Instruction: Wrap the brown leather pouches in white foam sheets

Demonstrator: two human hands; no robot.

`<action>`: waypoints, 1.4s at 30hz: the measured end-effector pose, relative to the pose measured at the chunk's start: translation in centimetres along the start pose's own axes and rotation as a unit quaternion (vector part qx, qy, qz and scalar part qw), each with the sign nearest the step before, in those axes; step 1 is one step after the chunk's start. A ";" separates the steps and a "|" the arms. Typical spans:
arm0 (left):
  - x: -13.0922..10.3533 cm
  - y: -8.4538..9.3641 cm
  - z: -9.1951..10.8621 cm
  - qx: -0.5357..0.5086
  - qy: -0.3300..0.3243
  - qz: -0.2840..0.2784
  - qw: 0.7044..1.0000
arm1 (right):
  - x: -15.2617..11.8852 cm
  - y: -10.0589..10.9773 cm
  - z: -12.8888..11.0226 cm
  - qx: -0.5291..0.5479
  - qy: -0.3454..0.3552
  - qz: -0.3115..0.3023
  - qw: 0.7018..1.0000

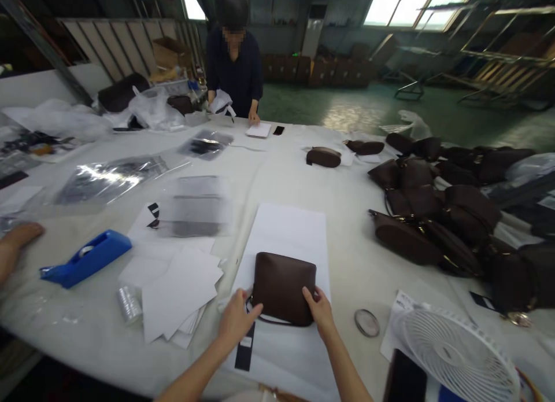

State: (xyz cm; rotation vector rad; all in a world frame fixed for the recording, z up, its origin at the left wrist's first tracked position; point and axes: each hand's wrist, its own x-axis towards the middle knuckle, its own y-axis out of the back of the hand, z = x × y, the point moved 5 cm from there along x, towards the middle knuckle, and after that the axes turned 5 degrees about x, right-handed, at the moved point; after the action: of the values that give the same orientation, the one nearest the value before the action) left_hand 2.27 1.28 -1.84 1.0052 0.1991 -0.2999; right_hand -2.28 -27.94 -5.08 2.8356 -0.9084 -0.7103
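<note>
A dark brown bag (pixel 284 286) lies on large white paper (pixel 292 228) in front of me. At its lower left corner is my left hand (pixel 238 318), thumb stretched toward the bag and near its strap; whether the fingers grip the strap is unclear. My right hand (pixel 318 309) holds the bag's right edge, thumb on top and fingers at the side. A black tag (pixel 245 350) with a white label lies on the paper just below my left hand.
Left: blue tape dispenser (pixel 89 258), tape rolls (pixel 129 305), white sheets (pixel 177 286), plastic bags and another person's hand (pixel 21 237). Right: many brown bags (pixel 416 234), a metal ring (pixel 366 323), a white fan (pixel 455 353). A person (pixel 234 61) stands across the table (pixel 277 176).
</note>
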 end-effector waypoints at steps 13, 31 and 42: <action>-0.7 0.4 -2.2 -0.044 -0.007 0.067 0.997 | 0.3 -0.6 1.0 0.050 -0.014 -0.027 0.998; -2.3 -4.4 -0.8 0.031 0.044 0.041 0.998 | -0.2 -1.0 0.4 0.044 0.012 0.001 0.999; 1.4 0.9 -4.0 -0.069 0.020 0.008 0.997 | -0.5 -1.2 0.2 0.060 0.003 0.002 0.998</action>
State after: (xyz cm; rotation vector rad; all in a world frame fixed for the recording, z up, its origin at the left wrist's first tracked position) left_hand 3.81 4.88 -3.65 0.8762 0.2456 -0.2486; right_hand -2.16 -26.68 -5.33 2.9361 -0.9868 -0.6672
